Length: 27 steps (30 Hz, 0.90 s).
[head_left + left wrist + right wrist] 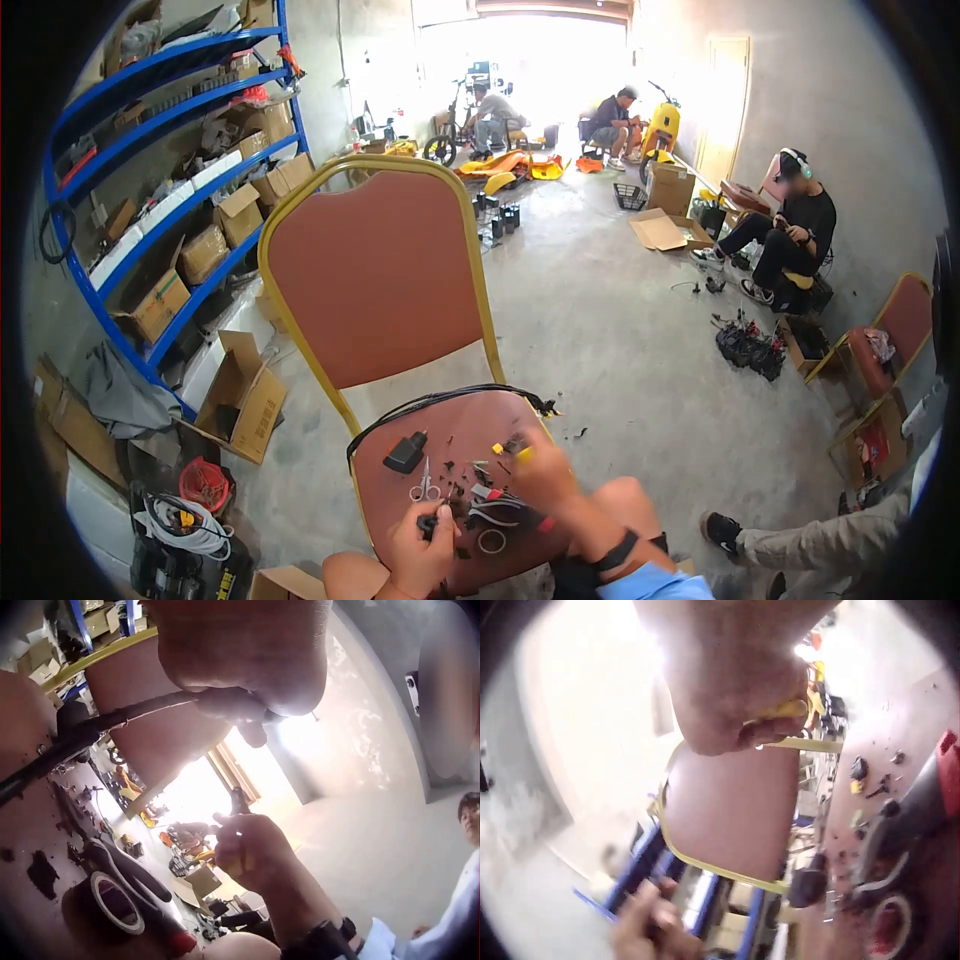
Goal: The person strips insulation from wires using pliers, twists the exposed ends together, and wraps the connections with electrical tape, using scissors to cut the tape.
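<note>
My left hand pinches a black cable with a dark lump on it, low over the front of the chair seat. To the right, my blurred right hand is raised above the seat's edge, fingers curled round a small tool with a yellow handle; its kind I cannot tell. Between the hands on the seat lie scissors, pliers, a roll of tape and scattered black scraps. A black box-like part sits farther left.
A coiled black cable lies along the back of the seat, below the chair's backrest. Blue shelves with boxes stand left. A seated person is at right, and another person's leg is close by.
</note>
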Available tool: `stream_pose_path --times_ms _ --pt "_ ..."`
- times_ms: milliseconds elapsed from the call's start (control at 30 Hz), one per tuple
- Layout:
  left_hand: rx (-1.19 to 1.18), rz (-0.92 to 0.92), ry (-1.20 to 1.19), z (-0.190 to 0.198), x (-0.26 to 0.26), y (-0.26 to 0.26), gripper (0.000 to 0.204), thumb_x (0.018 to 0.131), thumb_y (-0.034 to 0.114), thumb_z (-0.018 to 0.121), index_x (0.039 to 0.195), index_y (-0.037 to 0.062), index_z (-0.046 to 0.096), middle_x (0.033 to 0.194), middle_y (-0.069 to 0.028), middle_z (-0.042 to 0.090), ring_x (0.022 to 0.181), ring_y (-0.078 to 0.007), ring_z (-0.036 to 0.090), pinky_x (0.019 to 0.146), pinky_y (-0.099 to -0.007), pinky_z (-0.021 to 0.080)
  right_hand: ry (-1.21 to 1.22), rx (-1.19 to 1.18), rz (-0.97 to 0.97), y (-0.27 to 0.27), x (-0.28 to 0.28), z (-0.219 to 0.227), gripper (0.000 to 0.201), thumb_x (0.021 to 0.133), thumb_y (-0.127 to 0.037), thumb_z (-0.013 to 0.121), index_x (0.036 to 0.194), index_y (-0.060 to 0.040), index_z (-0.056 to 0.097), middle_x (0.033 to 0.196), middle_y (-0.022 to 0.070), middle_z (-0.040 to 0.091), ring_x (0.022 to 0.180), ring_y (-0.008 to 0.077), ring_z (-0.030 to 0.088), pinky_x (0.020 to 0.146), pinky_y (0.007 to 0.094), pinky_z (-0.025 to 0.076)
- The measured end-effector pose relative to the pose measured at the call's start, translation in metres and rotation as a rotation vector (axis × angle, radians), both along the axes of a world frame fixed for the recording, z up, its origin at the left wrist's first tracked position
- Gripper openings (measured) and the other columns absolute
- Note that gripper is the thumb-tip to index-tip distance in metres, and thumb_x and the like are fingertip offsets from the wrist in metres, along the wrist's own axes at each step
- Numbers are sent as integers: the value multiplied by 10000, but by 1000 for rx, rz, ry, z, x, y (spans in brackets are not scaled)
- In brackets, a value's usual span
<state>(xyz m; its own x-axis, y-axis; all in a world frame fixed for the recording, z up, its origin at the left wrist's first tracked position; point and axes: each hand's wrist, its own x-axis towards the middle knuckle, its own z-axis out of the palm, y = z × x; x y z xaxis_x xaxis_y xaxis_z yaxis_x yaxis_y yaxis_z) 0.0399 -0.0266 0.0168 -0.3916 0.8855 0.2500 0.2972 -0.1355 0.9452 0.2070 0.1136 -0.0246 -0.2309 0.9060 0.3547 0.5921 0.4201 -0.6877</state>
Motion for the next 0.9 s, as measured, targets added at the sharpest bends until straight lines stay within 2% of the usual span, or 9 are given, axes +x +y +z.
stream_pose_path --times_ms 200,300,500,600,667,733,767,833,900 --pt "-95 -3 -265 -6 -11 13 163 978 124 631 1024 -31 621 695 -40 664 643 -73 610 599 -234 488 462 -639 324 2 25 49 238 998 -171 581 1197 -41 590 803 29 585 714 90 567 598 276 457" --pt "-88 -1 -176 -13 -11 13 168 981 127 631 1025 -35 620 704 -36 663 641 -74 610 593 -235 490 858 -919 550 3 22 45 253 1004 -163 584 1215 -22 590 799 19 557 708 112 569 583 279 447" --pt "-134 -22 -234 -7 -7 14 155 972 115 642 1020 -31 620 703 -44 660 641 -77 617 583 -237 496 1088 -1188 873 6 34 44 413 943 -144 627 1309 37 567 874 120 629 747 207 648 637 319 528" --pt "-111 -39 -203 -10 -7 13 143 972 109 639 1022 -23 620 718 -36 659 636 -78 614 576 -237 495 1224 -1277 1049 3 37 42 536 956 -201 603 1422 20 456 985 151 666 849 231 667 746 353 537" --pt "-75 -30 -277 -24 -9 13 86 973 98 620 1015 23 610 693 -46 641 539 -70 537 468 -213 420 1286 -1368 1096 -2 33 40 603 946 -212 604 1462 18 395 1123 189 652 941 257 670 845 390 537" --pt "-62 48 -114 -21 -8 21 58 961 73 629 996 32 607 723 -38 634 562 -85 546 480 -221 433 1364 -1383 1188 3 32 37 684 944 -216 599 1516 5 296 1329 221 581 1104 287 644 976 433 515" --pt "-159 -20 -252 -4 -1 10 225 1001 182 615 1124 -6 610 1010 -47 643 870 -129 612 759 -262 515 1326 -1367 1155 2 32 39 671 956 -211 581 1521 0 286 1360 207 560 1138 278 623 992 438 504" --pt "-158 -35 -341 18 5 8 188 1005 181 609 1057 0 613 900 -21 621 762 -109 564 689 -262 491 1343 -1319 1069 -3 27 49 646 972 -201 542 1533 -26 272 1373 169 563 1143 256 610 991 416 493" --pt "-169 -8 -200 9 0 8 185 1007 191 608 1024 7 613 826 -6 603 714 -103 539 668 -263 477 1448 -1278 1126 -3 26 46 630 967 -191 517 1531 -37 284 1371 150 567 1142 244 599 925 373 502"
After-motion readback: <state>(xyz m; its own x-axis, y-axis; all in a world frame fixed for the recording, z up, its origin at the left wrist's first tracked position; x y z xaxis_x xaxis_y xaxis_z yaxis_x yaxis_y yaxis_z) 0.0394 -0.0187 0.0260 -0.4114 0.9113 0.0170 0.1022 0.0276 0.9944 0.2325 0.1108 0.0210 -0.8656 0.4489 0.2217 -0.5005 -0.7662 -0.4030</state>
